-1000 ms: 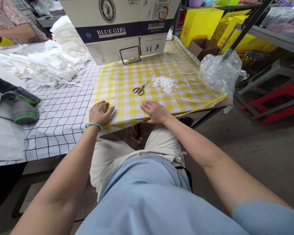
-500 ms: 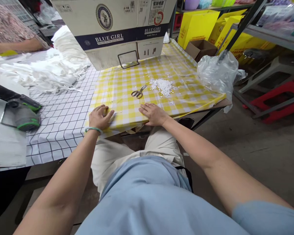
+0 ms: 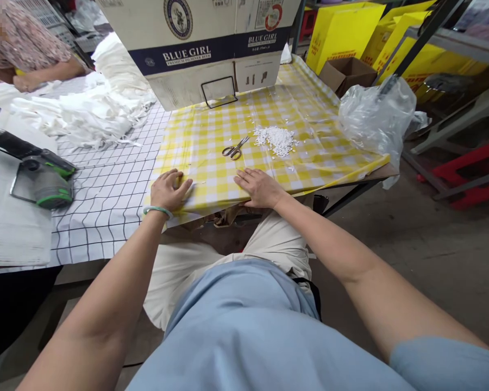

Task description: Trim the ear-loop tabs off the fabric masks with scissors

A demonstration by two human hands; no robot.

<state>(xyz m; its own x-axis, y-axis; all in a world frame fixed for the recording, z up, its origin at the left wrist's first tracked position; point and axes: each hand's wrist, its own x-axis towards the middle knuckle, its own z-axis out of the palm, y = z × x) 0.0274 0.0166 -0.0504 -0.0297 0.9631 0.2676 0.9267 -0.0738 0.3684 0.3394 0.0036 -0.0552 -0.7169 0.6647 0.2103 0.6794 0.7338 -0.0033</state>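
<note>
My left hand [image 3: 169, 190] rests on the front edge of the yellow-checked tablecloth [image 3: 212, 187], thumb apart from the fingers and nothing in it. A green bangle [image 3: 158, 210] circles that wrist. My right hand [image 3: 261, 187] lies flat on the same edge, fingers stretched forward, also holding nothing. Beyond the hands, a pair of scissors [image 3: 235, 149] lies on the cloth with its blades slightly apart. Right beside the blades is a loose pile of small white pieces [image 3: 276, 140].
A Blue Girl beer carton [image 3: 212, 49] with a wire stand [image 3: 219, 92] rises at the back. White fabric strips [image 3: 85, 114] are heaped at left, near another person's arm [image 3: 44, 76]. A black-and-green device [image 3: 51, 182] sits far left; a clear plastic bag [image 3: 375, 117] hangs at the right corner.
The view has shifted slightly, moving the table's things a little right and up. My knees have spread a bit. Both hands stay on the table edge; the other person's hand has come into view.
</note>
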